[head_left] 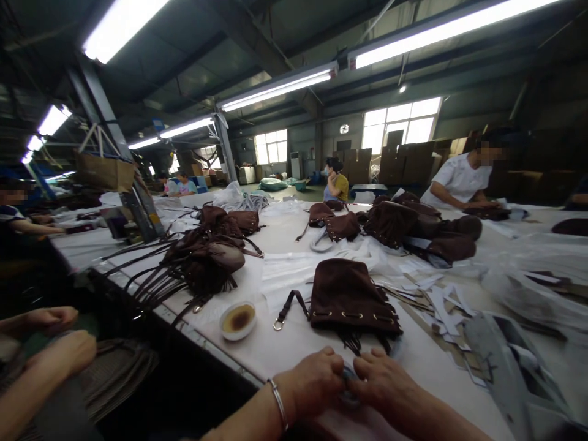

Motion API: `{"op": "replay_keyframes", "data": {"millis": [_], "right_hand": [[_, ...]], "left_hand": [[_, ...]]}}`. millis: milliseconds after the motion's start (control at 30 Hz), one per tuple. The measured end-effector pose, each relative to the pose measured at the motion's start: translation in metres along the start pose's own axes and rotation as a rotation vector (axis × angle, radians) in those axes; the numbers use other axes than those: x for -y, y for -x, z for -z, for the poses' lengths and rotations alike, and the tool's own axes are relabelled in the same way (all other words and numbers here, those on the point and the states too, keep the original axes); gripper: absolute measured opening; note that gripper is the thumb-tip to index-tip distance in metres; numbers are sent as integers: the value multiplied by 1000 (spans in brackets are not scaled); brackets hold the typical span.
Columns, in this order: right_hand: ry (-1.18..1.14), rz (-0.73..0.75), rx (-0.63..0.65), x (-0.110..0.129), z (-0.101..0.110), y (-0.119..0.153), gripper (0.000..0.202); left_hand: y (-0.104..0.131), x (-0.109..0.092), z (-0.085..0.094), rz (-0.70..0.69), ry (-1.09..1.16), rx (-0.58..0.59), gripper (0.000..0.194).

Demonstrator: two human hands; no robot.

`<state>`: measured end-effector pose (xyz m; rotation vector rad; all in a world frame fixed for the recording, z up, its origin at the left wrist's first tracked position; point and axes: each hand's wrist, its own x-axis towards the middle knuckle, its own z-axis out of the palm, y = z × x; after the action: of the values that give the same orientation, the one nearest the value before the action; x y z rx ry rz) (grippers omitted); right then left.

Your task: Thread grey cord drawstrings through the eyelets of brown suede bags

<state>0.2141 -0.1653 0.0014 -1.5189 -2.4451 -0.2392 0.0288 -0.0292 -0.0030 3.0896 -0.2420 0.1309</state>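
My left hand (pixel 315 381), a silver bangle at its wrist, is closed near the front of the table. Against it, with curled fingers, is my right hand (pixel 386 384). Both grip a small grey-blue rounded thing (pixel 350 381), mostly hidden by the fingers. Just beyond them lies a dark brown drawstring bag (pixel 346 288), its brass eyelets toward me and fringe below. Left of the bag is a short brown strap (pixel 294 300) with a metal clasp. A white bowl (pixel 225 329) holding something yellowish with a dark brown stain stands near the table edge.
Brown bags with long straps (pixel 202 257) are heaped at left, more bags (pixel 399 223) at back right. Paper strips (pixel 443 306) and a grey tape dispenser (pixel 514 367) lie right. Another person's hands (pixel 68 352) are at lower left; a person in white (pixel 462 180) works across the table.
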Motion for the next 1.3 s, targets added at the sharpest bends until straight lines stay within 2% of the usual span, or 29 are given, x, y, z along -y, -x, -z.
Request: {"op": "replay_keyframes", "data": {"millis": [67, 133, 200, 267, 333, 400, 467, 567, 633, 767, 867, 1000, 1067, 1133, 1300], "right_hand": [[-65, -13, 14, 3, 0, -1, 11], [-122, -26, 6, 6, -7, -3, 10], [-162, -30, -15, 9, -17, -6, 6], [-173, -55, -59, 12, -26, -9, 5], [-179, -97, -90, 14, -29, -11, 14], [-190, -117, -81, 13, -24, -12, 20], [-187, -90, -54, 9, -14, -10, 18], [-134, -19, -25, 0, 3, -8, 9], [-109, 17, -13, -4, 10, -10, 10], [-140, 36, 22, -3, 7, -19, 8], [-174, 26, 34, 0, -2, -23, 9], [-192, 2, 5, 1, -10, -19, 10], [-192, -5, -9, 0, -9, -16, 14], [-192, -13, -28, -1, -7, -14, 17], [-173, -52, -34, -1, -3, -13, 18]], "left_hand": [[1, -6, 7, 89, 20, -25, 12], [1, -19, 6, 237, 36, -74, 19], [-1, -33, -2, 403, 45, -148, 26], [-4, -43, -16, 538, 34, -235, 18], [-5, -46, -31, 594, 36, -315, 8], [-4, -41, -41, 555, 77, -351, 11], [-1, -33, -43, 462, 117, -340, 16], [0, -18, -35, 313, 108, -276, 16], [-1, -10, -27, 209, 77, -216, 18], [0, -1, -17, 105, 18, -156, 18], [4, -5, -22, 180, 57, -170, 18], [4, -21, -33, 512, 179, -255, 31], [3, -29, -34, 599, 228, -300, 27], [5, -31, -30, 588, 277, -306, 20], [8, -20, -21, 401, 295, -262, 16]]}}
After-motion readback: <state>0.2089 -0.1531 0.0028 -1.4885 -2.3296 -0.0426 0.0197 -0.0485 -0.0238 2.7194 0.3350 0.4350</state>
